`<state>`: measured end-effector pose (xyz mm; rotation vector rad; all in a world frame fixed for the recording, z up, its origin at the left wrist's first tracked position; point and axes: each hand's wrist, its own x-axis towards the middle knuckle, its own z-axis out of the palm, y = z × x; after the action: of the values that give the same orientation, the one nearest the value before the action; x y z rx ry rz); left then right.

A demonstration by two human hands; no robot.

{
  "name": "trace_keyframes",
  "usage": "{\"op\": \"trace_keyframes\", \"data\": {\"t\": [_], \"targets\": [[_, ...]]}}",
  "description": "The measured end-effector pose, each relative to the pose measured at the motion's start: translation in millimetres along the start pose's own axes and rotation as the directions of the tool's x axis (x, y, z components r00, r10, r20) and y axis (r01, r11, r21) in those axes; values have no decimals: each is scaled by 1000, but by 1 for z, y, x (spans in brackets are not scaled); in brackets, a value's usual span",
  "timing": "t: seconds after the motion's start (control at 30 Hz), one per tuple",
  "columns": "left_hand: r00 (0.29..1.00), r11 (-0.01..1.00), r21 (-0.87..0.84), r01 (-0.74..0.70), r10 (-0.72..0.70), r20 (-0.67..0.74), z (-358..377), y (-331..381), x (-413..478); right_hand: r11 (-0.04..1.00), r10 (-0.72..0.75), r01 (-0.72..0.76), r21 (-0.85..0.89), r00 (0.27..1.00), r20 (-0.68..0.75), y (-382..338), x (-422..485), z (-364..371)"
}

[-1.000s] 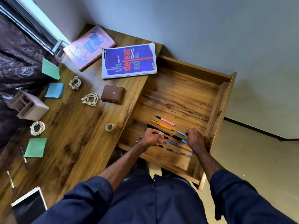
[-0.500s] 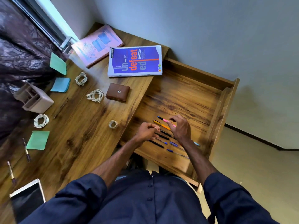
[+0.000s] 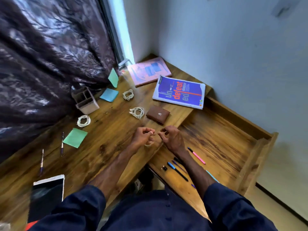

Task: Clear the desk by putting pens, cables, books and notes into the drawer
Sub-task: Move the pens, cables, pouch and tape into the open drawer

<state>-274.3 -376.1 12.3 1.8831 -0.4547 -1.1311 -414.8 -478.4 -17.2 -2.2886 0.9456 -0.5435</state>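
A person in dark blue sleeves leaned over a wooden desk (image 3: 100,157), both hands meeting at its near edge beside the open drawer (image 3: 250,129). The left hand (image 3: 143,138) had its fingers curled over a small pale ring (image 3: 148,144), probably a coiled cable or a tape roll, which peeped out beneath them on the desktop; motion blur hid whether it was actually gripped. The right hand (image 3: 171,139) hovered just beside it, fingers curled and thumb close to forefinger. Nothing was visible between them, though a pinch could not be ruled out. The hands' placement suggested the ring was the next item bound for the drawer, being the nearest to it. The drawer held several pens lying loose on its floor near the front: a pink pen (image 3: 197,156), a blue-capped pen (image 3: 177,171), a light blue pen (image 3: 212,176) partly hidden by the right forearm, and a small dark cap (image 3: 164,167). No pens could be seen standing in the compartmented pen holder (image 3: 85,100) by the dark curtain (image 3: 41,64). Left on the desk were three white cable coils (image 3: 137,112), a blue book (image 3: 180,92), a pink book (image 3: 149,70), green and blue sticky notes (image 3: 75,137), two pens (image 3: 62,144) and a brown wallet (image 3: 158,114).
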Motion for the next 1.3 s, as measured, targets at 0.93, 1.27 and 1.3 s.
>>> {"op": "trace_keyframes", "data": {"t": [0.93,1.27,1.3], "targets": [[997,997,-34,64,-65,-32,-92,-58,36,998,66,-63,-22,975,210,-70,-6,79],[980,999,-11,52,-53,-190,-78,-49,19,998,65,-68,11,982,179,-60,8,49],[978,998,2,55,-54,-201,-74,-47,16,996,80,-84,20,982,172,-58,8,45]]}}
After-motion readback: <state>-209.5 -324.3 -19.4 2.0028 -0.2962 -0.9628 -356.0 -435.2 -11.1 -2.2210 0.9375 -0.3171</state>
